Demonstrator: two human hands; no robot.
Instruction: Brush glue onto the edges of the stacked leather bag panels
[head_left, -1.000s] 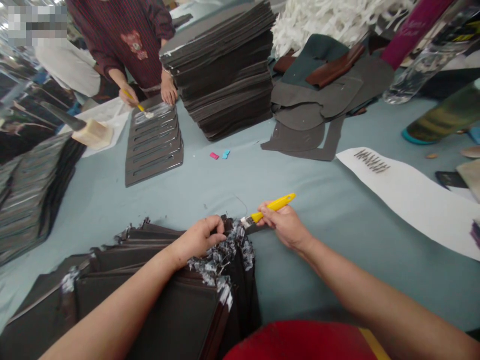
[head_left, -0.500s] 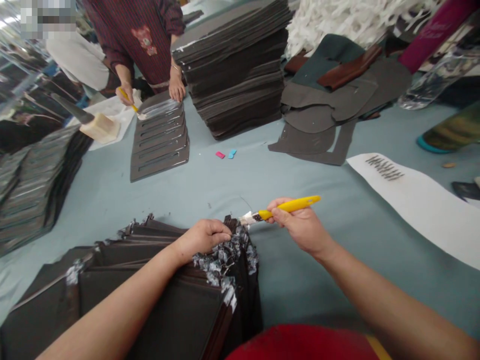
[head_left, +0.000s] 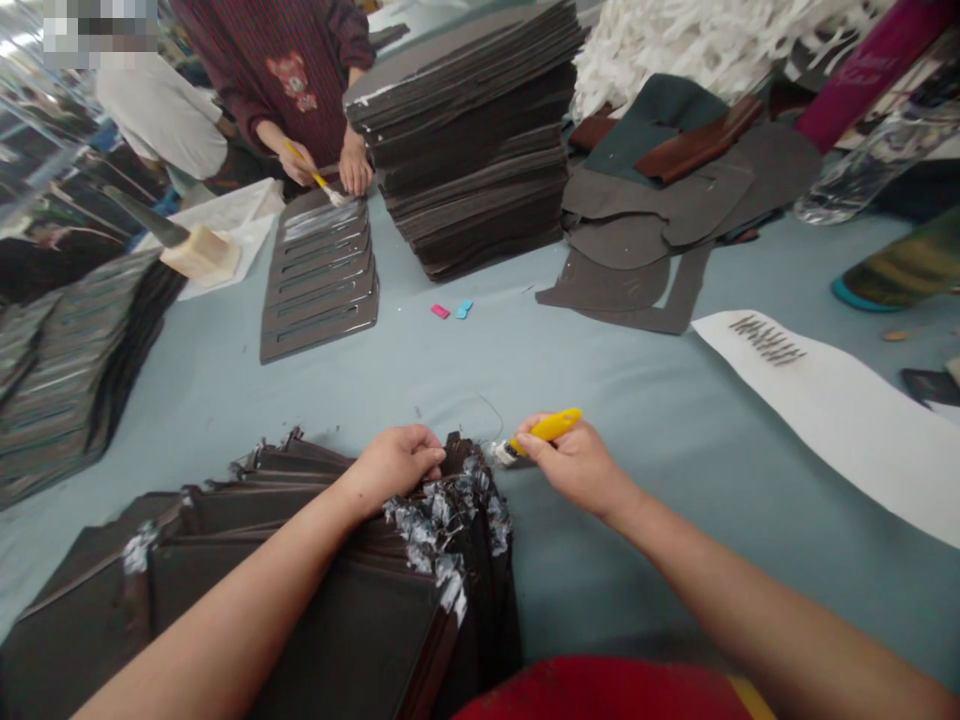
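Panels (head_left: pixel 67 380) lie in a dark, slotted pile at the far left of the worktop (head_left: pixel 600 400), which is covered in pale blue-grey cloth. Just beyond them, a mallet (head_left: pixel 201 255) with a cream head rests on a white sheet (head_left: pixel 240 225). Across the worktop, a co-worker (head_left: pixel 285 80) in a striped maroon top holds a yellow-handled brush (head_left: pixel 319 180) in one hand and steadies a fanned row of slotted panels (head_left: pixel 319 280) with the other.

Nearest the camera, at the lower left, sits the front stack (head_left: pixel 442 530), its dark panels fanned and their edges smeared with white glue. The left hand (head_left: pixel 394 465) is clamped over the stack's top corner, fingers curled onto the edges. The right hand (head_left: pixel 574 465) is apart from it, pinching a short yellow brush (head_left: pixel 544 430). The brush's white bristles (head_left: pixel 504 453) sit just beside the glued edges, though contact cannot be told.

Farther back stands a tall panel pile (head_left: pixel 465 130), with pink and blue scraps (head_left: pixel 450 310) in front of it. To the right lie grey leather cutouts (head_left: pixel 637 240), then a white paper strip (head_left: pixel 825 420) carrying a row of small dark pieces.
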